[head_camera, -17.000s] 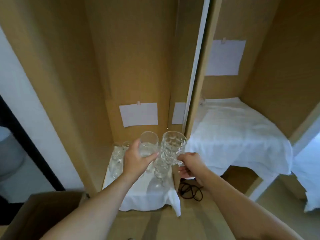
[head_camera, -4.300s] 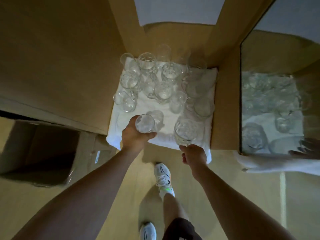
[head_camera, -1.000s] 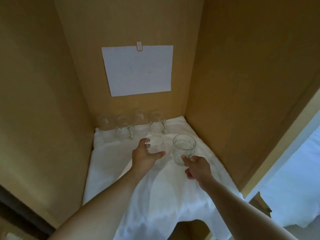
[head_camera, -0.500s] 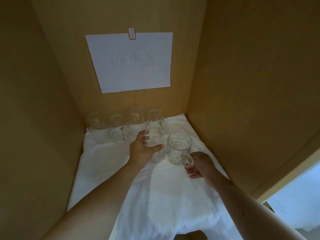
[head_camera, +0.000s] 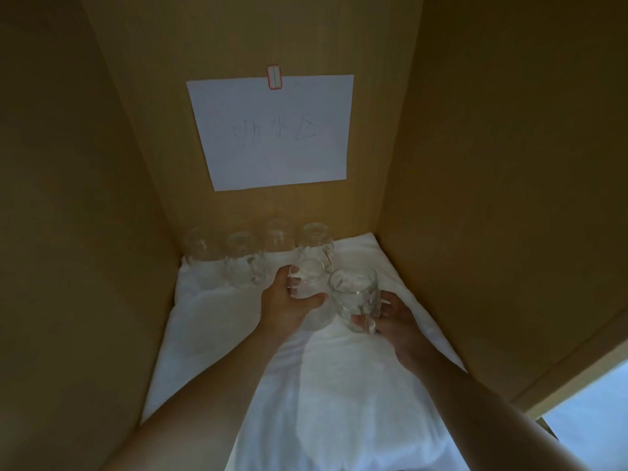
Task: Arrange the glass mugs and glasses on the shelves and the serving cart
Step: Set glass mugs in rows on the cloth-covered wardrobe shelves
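Inside a wooden shelf compartment lined with a white cloth [head_camera: 210, 338], my left hand [head_camera: 283, 302] grips a plain clear glass [head_camera: 307, 283] around its side. Just to its right, my right hand [head_camera: 396, 317] holds a dimpled glass mug [head_camera: 356, 297] from its right side and near its base. Both are upright, close together, and low over the cloth; whether they touch it I cannot tell. Behind them, several glass mugs [head_camera: 243, 260] stand in a row along the back wall.
A white paper sheet [head_camera: 272, 130] with faint handwriting is taped to the back wall. Wooden side walls [head_camera: 492, 198] close in the compartment on the left and right. White cloth on another surface [head_camera: 591, 416] shows at the lower right outside the shelf.
The mug in my right hand has moved left, closer to the glass in my left hand. My right hand has shifted from the handle to the mug's right side and base.
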A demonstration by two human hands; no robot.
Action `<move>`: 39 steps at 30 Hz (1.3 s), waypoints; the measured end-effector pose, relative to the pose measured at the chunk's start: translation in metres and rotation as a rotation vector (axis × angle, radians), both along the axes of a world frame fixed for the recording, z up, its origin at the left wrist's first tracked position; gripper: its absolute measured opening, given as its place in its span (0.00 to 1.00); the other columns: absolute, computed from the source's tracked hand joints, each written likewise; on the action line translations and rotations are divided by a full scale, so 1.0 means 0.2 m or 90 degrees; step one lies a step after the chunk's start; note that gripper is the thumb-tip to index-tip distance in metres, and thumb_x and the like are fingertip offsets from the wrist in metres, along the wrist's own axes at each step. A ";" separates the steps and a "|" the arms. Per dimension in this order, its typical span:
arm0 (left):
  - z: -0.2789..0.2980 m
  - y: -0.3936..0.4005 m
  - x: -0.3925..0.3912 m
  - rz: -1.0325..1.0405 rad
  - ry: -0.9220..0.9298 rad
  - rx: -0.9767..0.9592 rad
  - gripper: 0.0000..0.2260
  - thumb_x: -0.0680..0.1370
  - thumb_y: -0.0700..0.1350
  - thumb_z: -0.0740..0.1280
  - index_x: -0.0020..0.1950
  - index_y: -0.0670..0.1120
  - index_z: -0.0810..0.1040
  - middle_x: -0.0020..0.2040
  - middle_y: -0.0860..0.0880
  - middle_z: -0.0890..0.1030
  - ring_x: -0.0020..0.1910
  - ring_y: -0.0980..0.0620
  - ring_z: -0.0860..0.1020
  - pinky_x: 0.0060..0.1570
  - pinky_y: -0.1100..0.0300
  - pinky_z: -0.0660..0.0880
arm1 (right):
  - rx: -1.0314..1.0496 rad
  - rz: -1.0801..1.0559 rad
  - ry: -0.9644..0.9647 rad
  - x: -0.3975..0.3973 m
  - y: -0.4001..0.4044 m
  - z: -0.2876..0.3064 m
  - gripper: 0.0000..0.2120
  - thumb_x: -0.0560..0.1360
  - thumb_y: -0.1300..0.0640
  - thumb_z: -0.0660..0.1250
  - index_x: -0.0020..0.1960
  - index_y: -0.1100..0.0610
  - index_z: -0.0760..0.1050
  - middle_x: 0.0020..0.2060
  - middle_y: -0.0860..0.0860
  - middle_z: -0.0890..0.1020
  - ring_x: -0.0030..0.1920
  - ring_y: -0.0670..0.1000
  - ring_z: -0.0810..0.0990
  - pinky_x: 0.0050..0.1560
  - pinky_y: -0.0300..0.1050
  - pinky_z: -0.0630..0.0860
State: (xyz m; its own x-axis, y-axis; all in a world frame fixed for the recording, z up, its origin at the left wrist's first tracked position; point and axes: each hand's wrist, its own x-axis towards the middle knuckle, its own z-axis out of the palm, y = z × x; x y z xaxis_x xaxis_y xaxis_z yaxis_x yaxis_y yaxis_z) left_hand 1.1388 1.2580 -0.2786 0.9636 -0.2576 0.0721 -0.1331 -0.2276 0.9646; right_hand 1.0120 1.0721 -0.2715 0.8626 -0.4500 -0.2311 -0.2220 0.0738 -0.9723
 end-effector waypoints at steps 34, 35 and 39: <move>-0.05 -0.08 0.19 0.010 0.124 -0.094 0.43 0.42 0.65 0.84 0.53 0.55 0.78 0.46 0.51 0.79 0.46 0.51 0.80 0.57 0.50 0.80 | -0.792 0.078 0.141 0.38 -0.13 0.05 0.44 0.77 0.52 0.73 0.82 0.53 0.49 0.81 0.57 0.49 0.80 0.57 0.52 0.75 0.43 0.60; -0.06 -0.08 0.19 0.010 0.131 -0.102 0.43 0.41 0.65 0.85 0.53 0.55 0.78 0.45 0.52 0.79 0.45 0.51 0.79 0.57 0.50 0.80 | -0.789 0.075 0.136 0.40 -0.14 0.05 0.44 0.76 0.53 0.73 0.82 0.52 0.50 0.81 0.56 0.50 0.80 0.56 0.53 0.74 0.43 0.60; -0.07 -0.08 0.20 0.013 0.129 -0.099 0.42 0.42 0.65 0.84 0.52 0.56 0.78 0.45 0.53 0.79 0.44 0.54 0.79 0.58 0.48 0.80 | -0.804 0.066 0.132 0.49 -0.15 0.07 0.44 0.75 0.53 0.75 0.82 0.51 0.52 0.82 0.54 0.50 0.80 0.54 0.56 0.71 0.41 0.64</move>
